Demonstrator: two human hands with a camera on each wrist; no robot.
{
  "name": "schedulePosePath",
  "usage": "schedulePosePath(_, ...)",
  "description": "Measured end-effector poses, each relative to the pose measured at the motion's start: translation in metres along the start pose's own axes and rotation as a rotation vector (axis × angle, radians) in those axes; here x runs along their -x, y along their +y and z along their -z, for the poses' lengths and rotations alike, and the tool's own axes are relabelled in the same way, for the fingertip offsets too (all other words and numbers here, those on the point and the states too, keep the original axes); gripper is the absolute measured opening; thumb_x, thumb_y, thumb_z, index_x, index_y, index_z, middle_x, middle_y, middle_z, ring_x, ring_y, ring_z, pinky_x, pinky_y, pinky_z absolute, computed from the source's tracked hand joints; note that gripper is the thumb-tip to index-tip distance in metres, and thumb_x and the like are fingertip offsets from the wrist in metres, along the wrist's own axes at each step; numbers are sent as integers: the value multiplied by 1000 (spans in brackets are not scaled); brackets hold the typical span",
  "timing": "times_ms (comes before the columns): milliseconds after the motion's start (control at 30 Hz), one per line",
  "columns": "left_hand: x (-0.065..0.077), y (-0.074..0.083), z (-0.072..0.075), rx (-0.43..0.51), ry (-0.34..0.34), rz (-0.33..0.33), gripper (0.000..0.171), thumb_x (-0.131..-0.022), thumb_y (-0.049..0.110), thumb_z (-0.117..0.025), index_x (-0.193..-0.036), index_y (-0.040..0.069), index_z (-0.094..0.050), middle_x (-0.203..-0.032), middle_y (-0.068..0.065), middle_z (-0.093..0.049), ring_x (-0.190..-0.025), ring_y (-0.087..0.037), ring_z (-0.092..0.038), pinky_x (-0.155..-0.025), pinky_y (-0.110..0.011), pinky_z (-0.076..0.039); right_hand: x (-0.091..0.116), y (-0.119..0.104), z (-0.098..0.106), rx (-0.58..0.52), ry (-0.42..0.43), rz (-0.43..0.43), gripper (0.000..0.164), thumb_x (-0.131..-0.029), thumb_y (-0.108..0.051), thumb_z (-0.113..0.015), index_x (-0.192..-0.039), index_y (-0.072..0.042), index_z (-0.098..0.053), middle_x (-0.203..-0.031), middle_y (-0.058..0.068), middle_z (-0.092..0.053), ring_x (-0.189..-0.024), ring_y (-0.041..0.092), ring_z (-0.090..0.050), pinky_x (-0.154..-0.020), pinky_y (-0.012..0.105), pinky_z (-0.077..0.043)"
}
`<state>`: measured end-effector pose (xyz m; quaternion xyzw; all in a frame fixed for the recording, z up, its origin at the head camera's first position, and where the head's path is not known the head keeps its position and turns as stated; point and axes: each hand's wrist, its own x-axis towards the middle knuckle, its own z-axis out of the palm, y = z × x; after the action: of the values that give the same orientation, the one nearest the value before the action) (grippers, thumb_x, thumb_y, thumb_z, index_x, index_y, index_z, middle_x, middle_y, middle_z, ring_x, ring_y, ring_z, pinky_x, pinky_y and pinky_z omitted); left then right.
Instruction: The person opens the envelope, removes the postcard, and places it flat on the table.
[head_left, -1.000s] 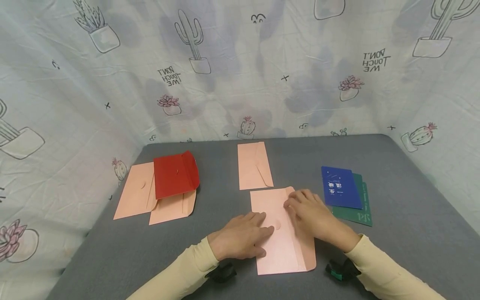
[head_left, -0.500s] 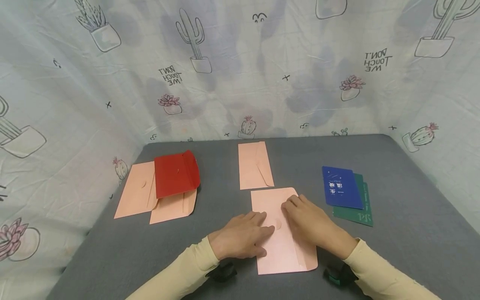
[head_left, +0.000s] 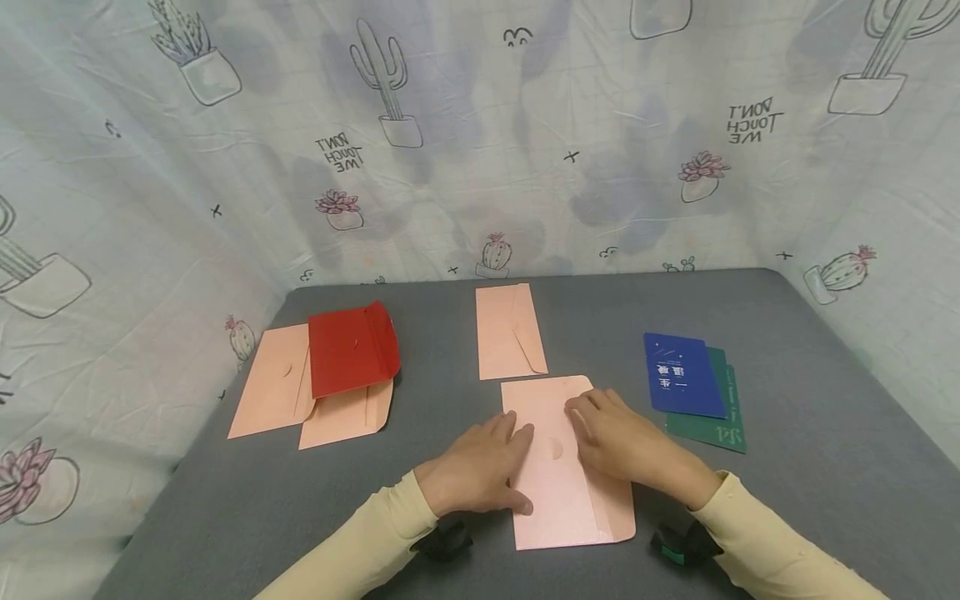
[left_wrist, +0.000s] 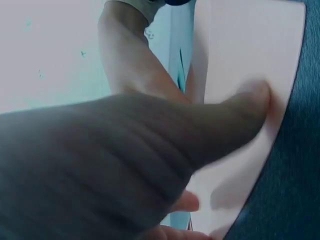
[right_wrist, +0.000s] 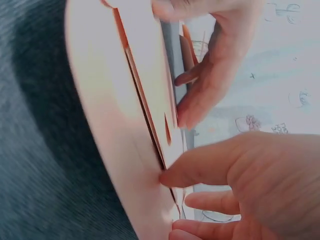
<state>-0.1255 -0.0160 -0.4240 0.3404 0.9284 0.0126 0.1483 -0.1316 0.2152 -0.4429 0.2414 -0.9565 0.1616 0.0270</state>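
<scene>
A pale pink envelope (head_left: 551,508) lies flat in front of me, its flap (head_left: 618,508) unfolded to the right and a half-round notch in its body. My left hand (head_left: 480,462) rests at its left edge, fingers spread and the thumb on the paper. Curled fingers of my right hand (head_left: 622,437) pinch along the envelope's mouth. In the right wrist view the right thumb (right_wrist: 195,167) touches the edge of the dark slit, with the other fingertips on the body side. The left wrist view shows the left thumb (left_wrist: 245,110) on the envelope near its edge.
Another pink envelope (head_left: 506,333) lies behind. At the left, a red envelope (head_left: 345,354) overlaps two pink envelopes (head_left: 266,383). A blue card (head_left: 682,375) partly covers green cards (head_left: 708,429) at the right. A patterned curtain (head_left: 465,167) surrounds the grey table (head_left: 600,317).
My left hand has shifted its fingers back from the notch toward the left edge. The right hand has moved slightly left and down along the mouth. The other things stay put.
</scene>
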Motion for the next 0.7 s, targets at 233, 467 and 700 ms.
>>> schedulePosePath(233,0,-5,-1,24,-32,17,128,-65,72,-82,-160,8,-26,-166,-23,-26,-154,-38,-28,-119,-52,-36,0,4,8,-71,-94,27,49,-84,-5,-68,-131,-1,-55,-128,18,-58,-114,35,-53,-98,53,-49)
schedulePosePath(467,1,-5,-1,1,-32,18,127,-66,72,-82,-160,8,-26,-166,-21,-26,-155,-35,-29,-119,-51,-36,0,10,14,-88,-161,116,59,-79,-4,-70,-135,3,-52,-133,18,-56,-117,37,-51,-101,55,-44)
schedulePosePath(700,3,-7,3,-50,-56,11,130,-63,74,-82,-161,9,-25,-167,-21,-24,-155,-35,-27,-120,-50,-36,-1,16,21,-197,-252,44,64,-81,-10,-78,-139,-6,-50,-140,15,-51,-124,35,-46,-101,54,-44)
